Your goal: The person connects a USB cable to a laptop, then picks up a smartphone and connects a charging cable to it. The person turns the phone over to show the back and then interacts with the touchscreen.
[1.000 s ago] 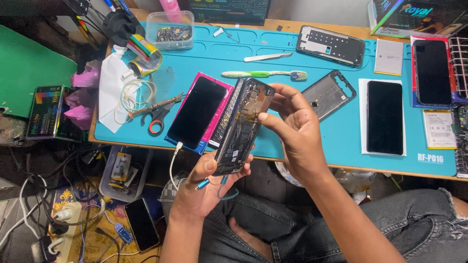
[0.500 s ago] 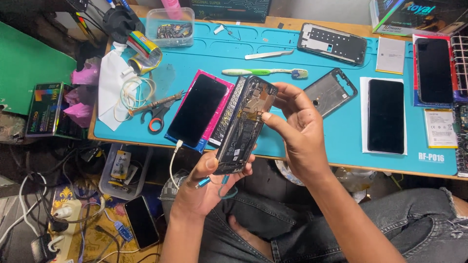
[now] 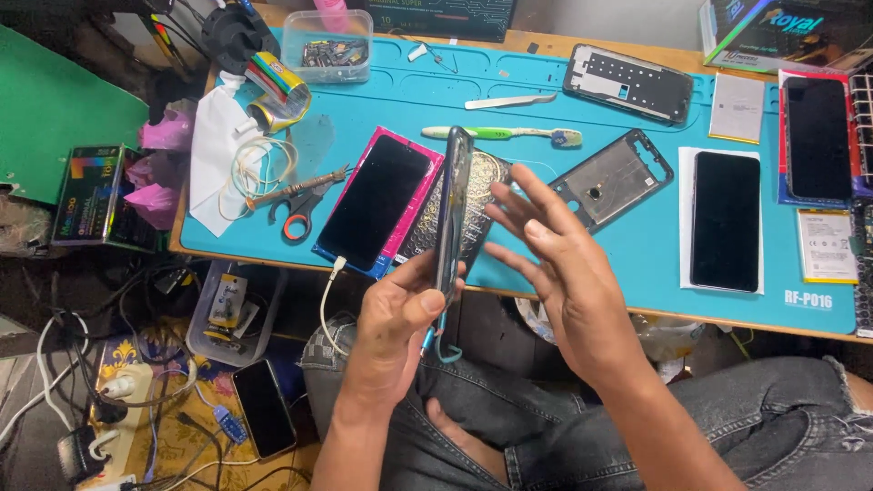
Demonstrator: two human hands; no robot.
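Broadly, a blue mat (image 3: 637, 264) covers the wooden bench, with a green board (image 3: 55, 118) off to its far left. On the right of the mat a black phone (image 3: 725, 221) lies face up on white paper, and a second dark phone (image 3: 817, 136) lies on a red sheet at the right edge. A phone with a pink rim (image 3: 377, 200) lies left of centre, a white cable plugged into its near end. Two bare frames rest farther off: one (image 3: 627, 84) near the far edge, one (image 3: 611, 177) tilted at centre. A clear box (image 3: 335, 44) of small parts stands far left, scissors (image 3: 300, 205) lie near the pink phone, and a green toothbrush (image 3: 509, 134) lies beyond the hands.

The left hand (image 3: 400, 323) grips the near end of an opened phone (image 3: 452, 214), held upright and edge-on above the mat's near edge, thumb against its side. The right hand (image 3: 564, 273) is released, fingers spread, just right of that phone and not touching it. A small teal tool (image 3: 435, 341) hangs below the left hand.
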